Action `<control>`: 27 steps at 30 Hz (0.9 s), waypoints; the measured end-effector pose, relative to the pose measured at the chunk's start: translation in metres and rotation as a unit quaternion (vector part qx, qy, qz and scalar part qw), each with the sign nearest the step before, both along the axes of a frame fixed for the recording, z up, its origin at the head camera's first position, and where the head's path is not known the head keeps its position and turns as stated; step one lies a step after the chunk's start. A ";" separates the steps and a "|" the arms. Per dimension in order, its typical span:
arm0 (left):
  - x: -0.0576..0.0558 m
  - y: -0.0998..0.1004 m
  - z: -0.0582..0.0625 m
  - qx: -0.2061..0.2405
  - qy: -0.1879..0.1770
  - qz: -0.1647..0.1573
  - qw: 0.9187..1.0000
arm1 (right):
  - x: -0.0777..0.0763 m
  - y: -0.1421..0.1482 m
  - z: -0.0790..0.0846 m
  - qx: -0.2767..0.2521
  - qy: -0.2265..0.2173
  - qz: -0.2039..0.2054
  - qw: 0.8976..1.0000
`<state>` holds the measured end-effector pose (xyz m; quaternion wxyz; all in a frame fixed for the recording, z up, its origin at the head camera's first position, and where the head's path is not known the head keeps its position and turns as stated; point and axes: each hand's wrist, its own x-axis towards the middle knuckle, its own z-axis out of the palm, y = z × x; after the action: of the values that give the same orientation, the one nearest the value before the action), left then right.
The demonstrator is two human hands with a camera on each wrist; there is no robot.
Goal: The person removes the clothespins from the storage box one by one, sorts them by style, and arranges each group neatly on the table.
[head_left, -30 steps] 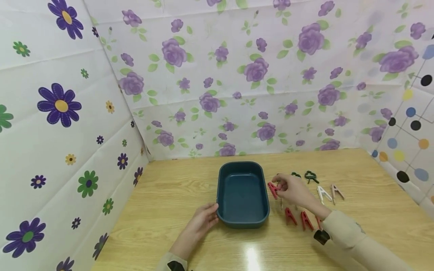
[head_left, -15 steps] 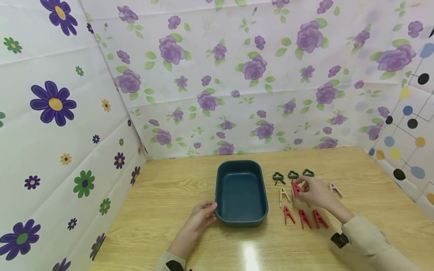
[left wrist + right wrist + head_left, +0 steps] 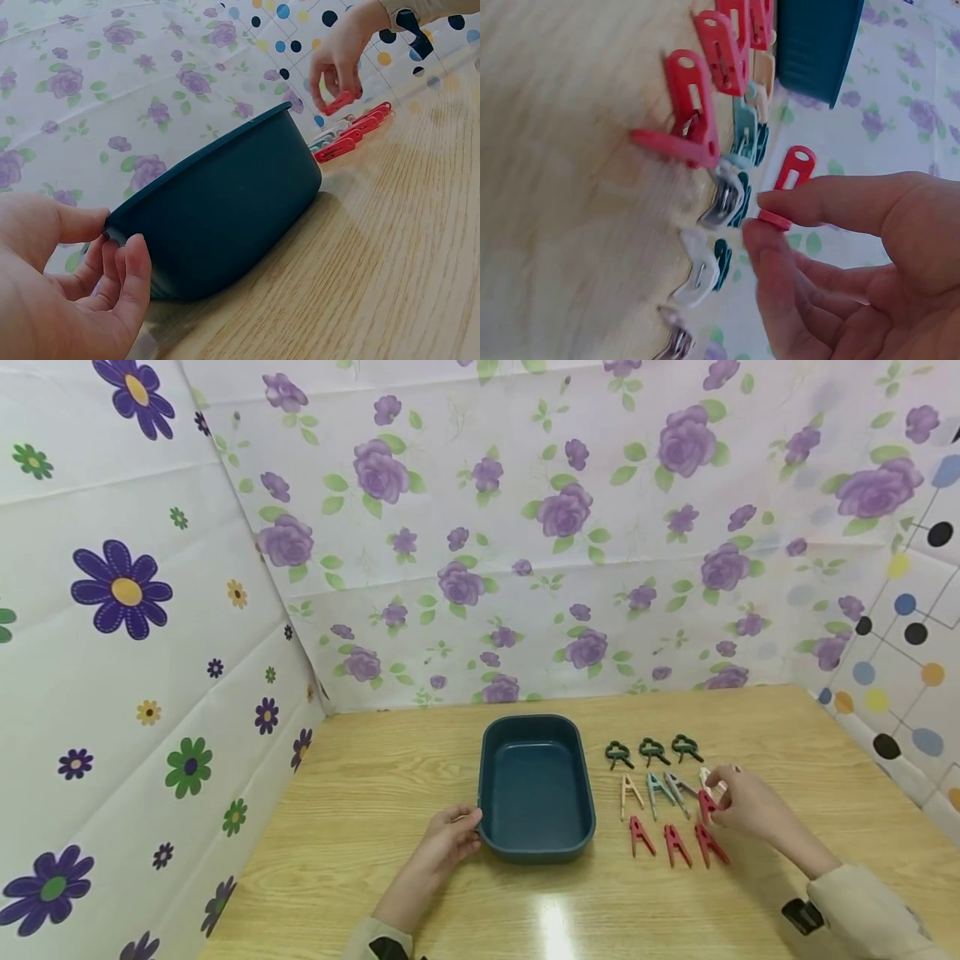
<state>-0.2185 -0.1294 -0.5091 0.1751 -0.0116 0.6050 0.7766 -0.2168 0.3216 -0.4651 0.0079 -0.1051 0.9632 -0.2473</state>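
A dark teal plastic tub (image 3: 536, 858) stands mid-table with a bare inside. My left hand (image 3: 448, 842) holds its left rim; in the left wrist view the thumb (image 3: 82, 223) lies at the rim and the fingers curl below. My right hand (image 3: 753, 810) pinches a red clothespin (image 3: 795, 166) between thumb and fingertips, above the right end of the clothespin group. Just in front lies a row of red clothespins (image 3: 675, 845). Behind it are a peach clothespin (image 3: 628, 793), a light-blue one (image 3: 657, 792), a grey one (image 3: 677, 789) and a white one (image 3: 697, 266), partly covered in the head view.
Three dark green clips (image 3: 652, 750) form the back row, right of the tub. A pale pinkish clothespin (image 3: 676, 334) lies past the white one. Flowered sheets (image 3: 450, 635) enclose the wooden table (image 3: 360, 777) at the back and left; a dotted sheet (image 3: 892, 677) hangs at the right.
My right hand has carried the red clothespin rightward, from beside the tub's right rim to the far end of the pale row. My left hand stays on the tub.
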 end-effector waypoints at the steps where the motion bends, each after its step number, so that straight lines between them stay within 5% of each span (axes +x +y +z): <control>1: 0.000 0.000 0.000 -0.001 -0.001 0.001 1.000 | 0.002 0.003 0.000 0.003 -0.002 -0.001 1.000; 12: 0.000 -0.002 0.000 0.002 0.005 -0.002 1.000 | 0.015 0.022 -0.009 0.033 -0.076 -0.031 0.996; 27: 0.001 0.000 0.000 -0.011 -0.005 -0.002 1.000 | 0.016 0.027 -0.015 0.013 -0.092 -0.021 0.995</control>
<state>-0.2177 -0.1295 -0.5095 0.1796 -0.0155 0.6124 0.7697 -0.2004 0.3483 -0.4803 0.0930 -0.0610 0.9634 -0.2438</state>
